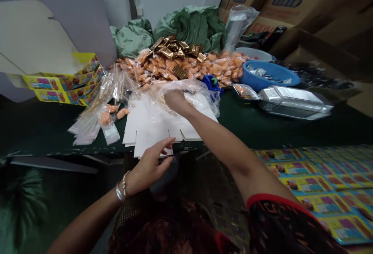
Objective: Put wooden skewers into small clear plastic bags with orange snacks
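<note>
Both hands are working at a white die-cut card blank (151, 125) lying flat at the front edge of the dark green tabletop (43, 129), near its middle. The step in hand looks like handling this blank and the clear plastic bag (190, 86) over its far end. The right hand (176, 102) rests on that bag, its fingers mostly hidden, so cannot tell if it is clamped on anything. The left hand (151, 164) is open, fingers spread, right at the blank's near edge; contact is hard to tell. Left of the blank lie wooden sticks (107, 94) in clear sleeves. Behind it is a heap of orange sweet packets (175, 67) topped with gold foil packets (171, 49). Further right are a blue basin (268, 76) and silver foil packs (294, 102). Yellow printed boxes (61, 84) stand at the left end, and printed yellow sheets (314, 188) lie below the front edge, right.
</note>
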{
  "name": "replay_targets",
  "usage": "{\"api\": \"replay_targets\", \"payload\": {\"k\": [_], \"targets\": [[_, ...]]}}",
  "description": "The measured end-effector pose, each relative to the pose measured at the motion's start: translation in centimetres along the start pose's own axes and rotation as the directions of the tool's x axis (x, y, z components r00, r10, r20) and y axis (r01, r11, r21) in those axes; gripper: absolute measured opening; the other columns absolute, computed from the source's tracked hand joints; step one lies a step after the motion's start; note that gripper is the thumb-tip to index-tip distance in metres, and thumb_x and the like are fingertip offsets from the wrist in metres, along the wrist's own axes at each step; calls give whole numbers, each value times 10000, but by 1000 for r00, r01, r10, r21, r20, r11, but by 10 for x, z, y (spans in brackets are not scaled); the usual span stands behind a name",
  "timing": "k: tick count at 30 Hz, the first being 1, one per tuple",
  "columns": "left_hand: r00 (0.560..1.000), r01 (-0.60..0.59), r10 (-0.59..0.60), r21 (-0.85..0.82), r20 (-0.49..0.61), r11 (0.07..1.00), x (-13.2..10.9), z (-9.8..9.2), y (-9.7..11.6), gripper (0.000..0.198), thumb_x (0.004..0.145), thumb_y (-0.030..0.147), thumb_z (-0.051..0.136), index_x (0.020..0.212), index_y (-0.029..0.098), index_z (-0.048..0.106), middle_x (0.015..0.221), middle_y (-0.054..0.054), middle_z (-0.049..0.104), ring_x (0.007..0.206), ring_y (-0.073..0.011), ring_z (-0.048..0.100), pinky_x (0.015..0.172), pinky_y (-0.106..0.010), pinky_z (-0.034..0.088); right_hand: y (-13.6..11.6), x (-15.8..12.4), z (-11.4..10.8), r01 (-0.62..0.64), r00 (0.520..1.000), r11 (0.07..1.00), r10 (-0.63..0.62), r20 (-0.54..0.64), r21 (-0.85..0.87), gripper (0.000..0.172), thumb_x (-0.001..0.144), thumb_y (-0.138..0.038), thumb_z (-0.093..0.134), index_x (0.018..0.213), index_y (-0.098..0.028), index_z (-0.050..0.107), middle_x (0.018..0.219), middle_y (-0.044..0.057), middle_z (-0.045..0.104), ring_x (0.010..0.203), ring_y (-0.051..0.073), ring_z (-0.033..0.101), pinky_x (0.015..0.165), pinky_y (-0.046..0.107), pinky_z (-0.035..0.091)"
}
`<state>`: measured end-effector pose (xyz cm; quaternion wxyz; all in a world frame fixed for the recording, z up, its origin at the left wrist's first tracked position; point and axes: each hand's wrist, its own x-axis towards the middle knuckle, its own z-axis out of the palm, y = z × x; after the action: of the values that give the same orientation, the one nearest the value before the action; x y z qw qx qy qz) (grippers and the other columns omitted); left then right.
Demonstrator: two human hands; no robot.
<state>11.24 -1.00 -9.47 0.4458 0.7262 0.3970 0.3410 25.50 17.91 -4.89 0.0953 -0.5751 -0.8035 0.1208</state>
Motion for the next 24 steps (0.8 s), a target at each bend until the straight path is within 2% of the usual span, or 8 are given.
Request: {"api": "replay_targets", "payload": {"k": [5, 8, 10, 12, 15, 18, 20, 24], "targets": [[954, 296, -272, -542, 125, 787, 6, 8, -12, 385, 785, 257, 644, 1150, 155, 578, 917, -67, 647, 708, -119, 608, 601, -232, 499, 42, -107, -6, -139, 990, 990, 140, -31, 16, 262, 883, -127, 451, 695, -121, 634, 681, 77, 657, 712, 177, 622, 687, 272, 446], [932, 342, -329, -678, 155, 651, 18, 20, -18, 476, 689, 250, 742, 1130, 146, 594, 916, -57, 625, 647, -87, 565, 529, -194, 451, 51, -179, 14, -95, 992, 848, 126, -24, 522, 245, 909, -257, 417, 757, -155, 580, 544, -22, 550, 486, 105, 480, 495, 207, 376], [950, 272, -302, -700, 84, 661, 27, 22, -12, 512, 674, 261, 761, 1148, 172, 589, 940, -46, 611, 636, -78, 552, 518, -192, 442, 37, -203, 30, -21, 992, 739, 100, -79, 674, 241, 915, -309, 417, 770, -172, 553, 531, -45, 507, 456, 94, 430, 469, 201, 356], [979, 121, -197, -613, -58, 781, 33, 13, 4, 378, 733, 295, 722, 1078, 176, 622, 886, -28, 609, 606, -70, 533, 524, -201, 445, 13, -203, 42, 113, 977, 722, 44, -209, 683, 251, 923, -311, 427, 731, -187, 529, 558, -40, 514, 496, 92, 455, 521, 202, 385], [968, -124, 62, -247, -244, 961, 34, -23, 40, 152, 832, 314, 625, 855, 165, 649, 711, 0, 589, 551, -75, 511, 533, -214, 450, -29, -171, 45, 339, 913, 722, -99, -395, 602, 260, 961, -309, 384, 785, -195, 538, 655, -10, 582, 578, 96, 531, 617, 209, 433], [948, -162, 198, 158, -248, 974, 29, -63, 58, 119, 850, 286, 600, 799, 185, 637, 646, 9, 589, 571, -101, 555, 563, -225, 470, -57, -132, 48, 506, 843, 699, -278, -461, 505, 224, 974, -265, 364, 942, -173, 567, 797, 35, 652, 704, 112, 606, 714, 225, 456], [964, -66, 134, 285, -228, 956, 25, -79, 47, 120, 844, 284, 595, 797, 181, 634, 663, 1, 608, 586, -113, 582, 570, -230, 478, -62, -113, 57, 520, 846, 708, -349, -404, 477, 220, 972, -238, 382, 960, -156, 586, 837, 51, 674, 751, 126, 622, 739, 240, 458], [976, 131, -93, 190, -199, 973, 26, -79, -12, 177, 841, 313, 557, 809, 153, 625, 657, -12, 620, 574, -120, 588, 559, -226, 467, -43, -96, 79, 437, 898, 764, -398, -188, 474, 150, 910, -147, 484, 917, -150, 634, 938, 68, 698, 866, 151, 632, 806, 280, 467]]}}
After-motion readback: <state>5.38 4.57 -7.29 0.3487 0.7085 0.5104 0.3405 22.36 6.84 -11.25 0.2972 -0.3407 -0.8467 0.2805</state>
